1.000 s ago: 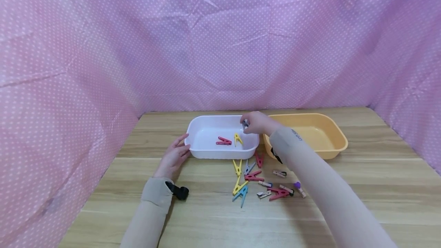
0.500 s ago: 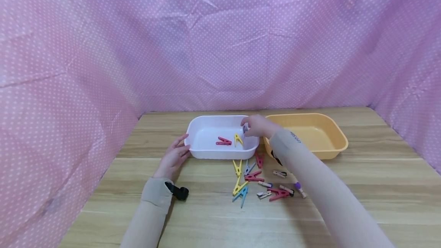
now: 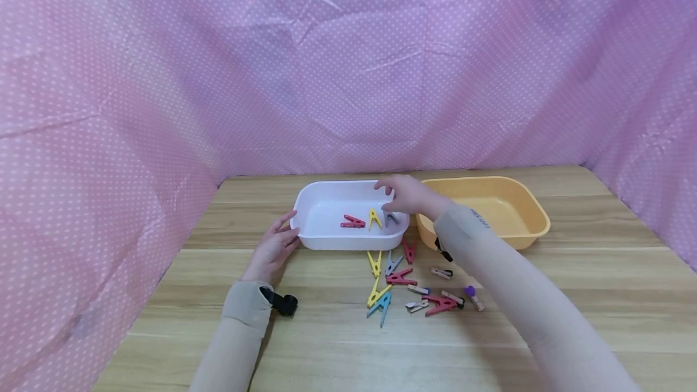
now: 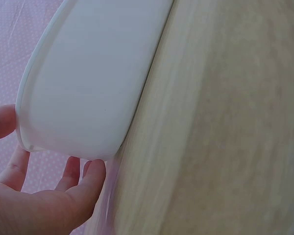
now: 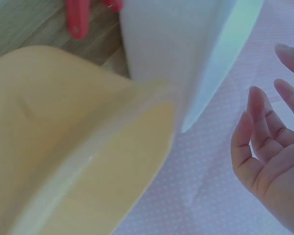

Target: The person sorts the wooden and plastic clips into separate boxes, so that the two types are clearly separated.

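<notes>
Grey clip (image 3: 389,216) lower, grip (image 3: 409,195) apparently loose

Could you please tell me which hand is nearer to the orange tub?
Right. The right hand is above the right end of the white tub, beside the orange tub; the left hand touches the white tub's left end, farther away.

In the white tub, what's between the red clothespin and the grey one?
A yellow clothespin lies between the red clothespin and the grey clothespin, as the head view shows.
</notes>
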Action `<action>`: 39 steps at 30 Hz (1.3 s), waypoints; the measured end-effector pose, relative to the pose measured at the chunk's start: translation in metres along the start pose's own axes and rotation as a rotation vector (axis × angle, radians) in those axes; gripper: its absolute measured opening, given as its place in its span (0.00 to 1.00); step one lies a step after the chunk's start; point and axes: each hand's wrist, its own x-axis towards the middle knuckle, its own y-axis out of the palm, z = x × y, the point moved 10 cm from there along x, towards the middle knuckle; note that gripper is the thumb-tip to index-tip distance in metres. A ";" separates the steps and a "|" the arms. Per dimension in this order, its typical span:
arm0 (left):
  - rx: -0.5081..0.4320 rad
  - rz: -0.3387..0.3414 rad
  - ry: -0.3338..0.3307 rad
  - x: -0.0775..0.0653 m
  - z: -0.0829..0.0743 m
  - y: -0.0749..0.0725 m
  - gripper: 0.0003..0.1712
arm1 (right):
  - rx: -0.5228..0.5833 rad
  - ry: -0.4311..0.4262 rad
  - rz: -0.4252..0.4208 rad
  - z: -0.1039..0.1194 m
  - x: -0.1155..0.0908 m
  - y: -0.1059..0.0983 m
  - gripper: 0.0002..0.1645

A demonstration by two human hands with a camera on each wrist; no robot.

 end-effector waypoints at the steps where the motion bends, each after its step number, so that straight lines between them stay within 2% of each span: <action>1: -0.005 -0.003 0.000 0.000 0.000 0.000 0.33 | -0.005 -0.010 -0.010 0.002 -0.002 -0.001 0.30; 9: -0.024 -0.014 0.001 -0.003 0.003 -0.001 0.34 | -0.023 -0.106 -0.069 0.025 -0.026 -0.003 0.32; 12: 0.006 -0.004 0.007 -0.004 0.003 0.000 0.34 | -0.030 -0.154 -0.092 0.033 -0.037 -0.003 0.32; 17: 0.048 -0.003 0.002 -0.005 0.004 0.000 0.33 | -0.036 -0.208 -0.112 0.040 -0.049 0.000 0.32; 25: 0.034 -0.006 0.007 -0.007 0.005 0.001 0.33 | -0.055 -0.292 -0.135 0.049 -0.068 0.002 0.29; 31: 0.003 -0.017 0.017 -0.008 0.006 0.003 0.33 | -0.098 -0.344 -0.148 0.047 -0.082 0.008 0.28; 39: 0.002 -0.019 0.018 -0.011 0.006 0.004 0.33 | -0.080 -0.320 -0.135 0.034 -0.095 0.015 0.27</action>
